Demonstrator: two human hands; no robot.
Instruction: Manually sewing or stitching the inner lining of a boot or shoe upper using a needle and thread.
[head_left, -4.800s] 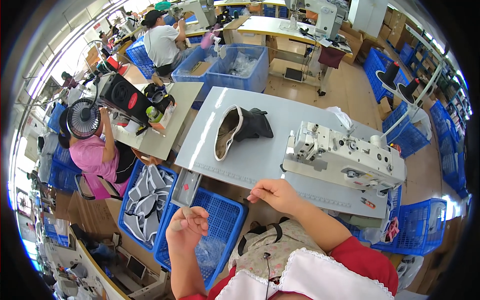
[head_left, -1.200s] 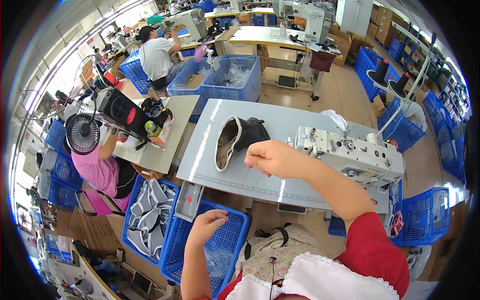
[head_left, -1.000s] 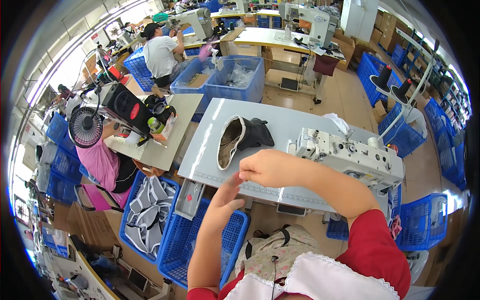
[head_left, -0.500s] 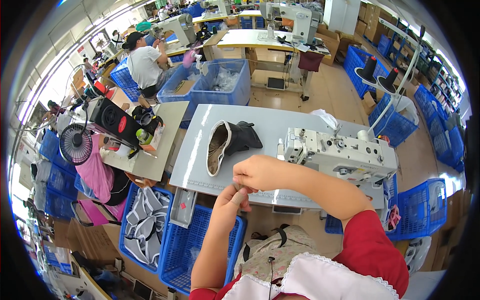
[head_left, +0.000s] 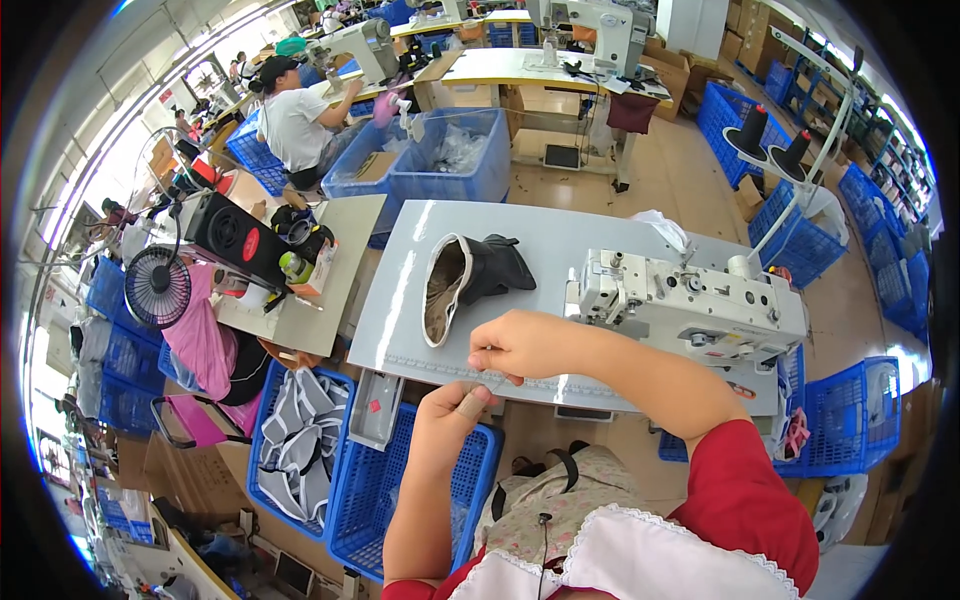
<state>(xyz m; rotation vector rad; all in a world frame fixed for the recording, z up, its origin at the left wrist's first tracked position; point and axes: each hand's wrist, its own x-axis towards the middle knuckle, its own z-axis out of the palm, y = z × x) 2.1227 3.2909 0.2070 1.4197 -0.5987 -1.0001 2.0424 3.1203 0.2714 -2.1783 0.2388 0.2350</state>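
Observation:
At the front edge of the grey sewing table (head_left: 590, 225), my two hands are close together with a small gap between them. My right hand (head_left: 515, 345) is above the tabletop, thumb and fingertips pinched together. Just below and left of it is my left hand (head_left: 447, 415), fingers curled in, with a beige wrap (head_left: 472, 404) round the thumb. Anything in either pinch is too small to make out. Beyond my hands a black boot (head_left: 497, 268) lies on its side, its pale-edged opening and brown lining turned left. It touches neither hand.
A white sewing machine (head_left: 690, 305) stands on the right of the table, beside a stand with black thread cones (head_left: 747, 130). Below left are a small metal drawer (head_left: 376, 410), an open blue basket (head_left: 345, 535) and another holding grey pieces (head_left: 300, 430). A co-worker (head_left: 295, 125) sits far left.
My hands have parted slightly: the left has moved down and left from the right, which stays pinched. The whole view has shifted a little. The boot lies in the same spot on the table.

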